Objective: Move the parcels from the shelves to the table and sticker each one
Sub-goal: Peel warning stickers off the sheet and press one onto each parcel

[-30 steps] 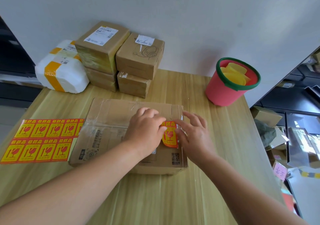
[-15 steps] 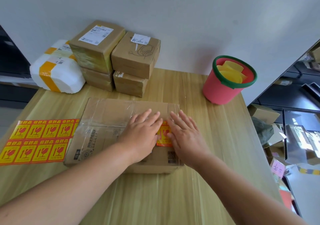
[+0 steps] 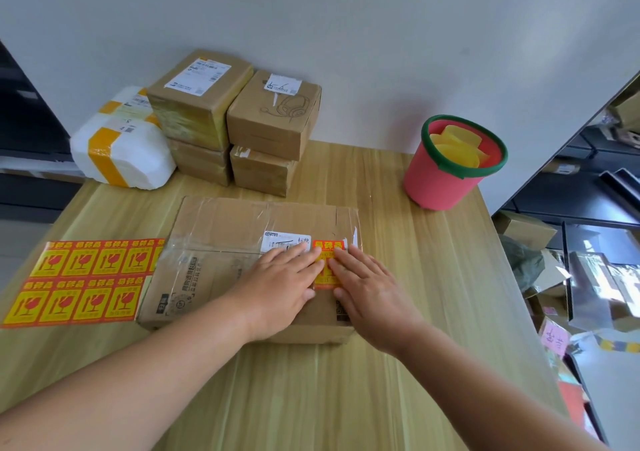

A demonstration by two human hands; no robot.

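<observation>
The sticker [image 3: 329, 246], headed 易碎品, is being pressed onto the flat parcel [image 3: 221, 239] on the table [image 3: 398, 235], right of its white shipping label [image 3: 285, 239], by the left hand [image 3: 280, 284] and right hand [image 3: 367, 287], fingers straight, gripping nothing. Creases or a lifting edge are being risked by uneven pressure. The same heading is being shown on the sticker sheet [image 3: 83, 284] left of the parcel.

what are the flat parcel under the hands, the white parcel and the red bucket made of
Flat parcel: brown cardboard, matte, with glossy clear tape that glints. White parcel: looks like soft white plastic or foam wrap, creased, banded with yellow tape. Red bucket: likely smooth moulded plastic, matte, green rim.
</observation>
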